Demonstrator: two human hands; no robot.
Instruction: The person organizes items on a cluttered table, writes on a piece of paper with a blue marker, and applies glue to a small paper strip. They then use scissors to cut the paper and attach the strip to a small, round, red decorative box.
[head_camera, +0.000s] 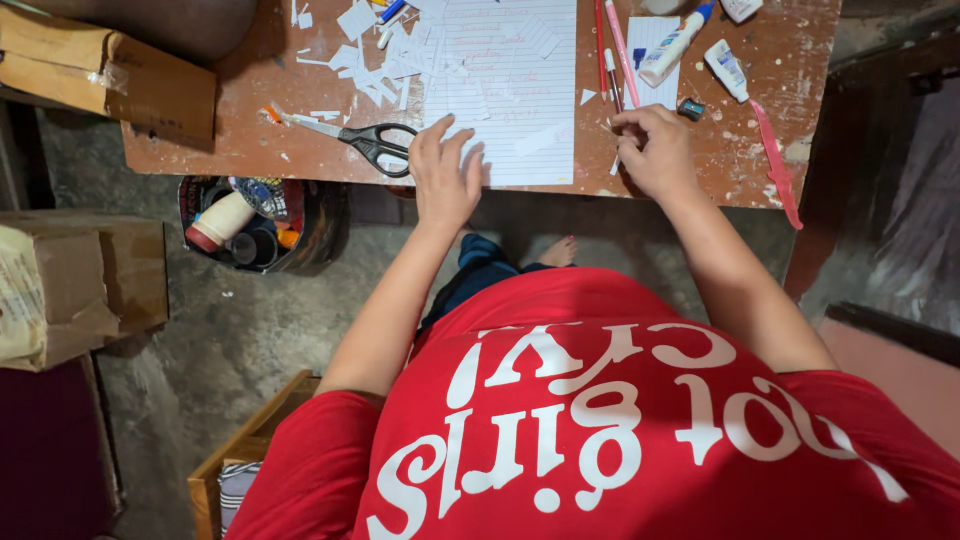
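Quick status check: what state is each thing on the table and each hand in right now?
Scissors: lying flat, blades shut.
Lined sheet: flat, written on.
Paper scraps: scattered loose.
Glue bottles: lying down, capped.
Left hand: open, flat on sheet edge.
Right hand: fingers pinched at the table, contents unclear.

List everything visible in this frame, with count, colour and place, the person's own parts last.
lined paper sheet: one, white, table centre
scissors: one, black handles, left of the sheet
paper scraps: many, white, above the scissors
glue bottles: two, white, table right
pens: a few, pink and red, right of the sheet
table: one, brown, paint-flecked
round bin: one, dark, on the floor
cardboard boxes: several, brown, left
left hand: on the sheet's edge
right hand: fingers curled at the table edge
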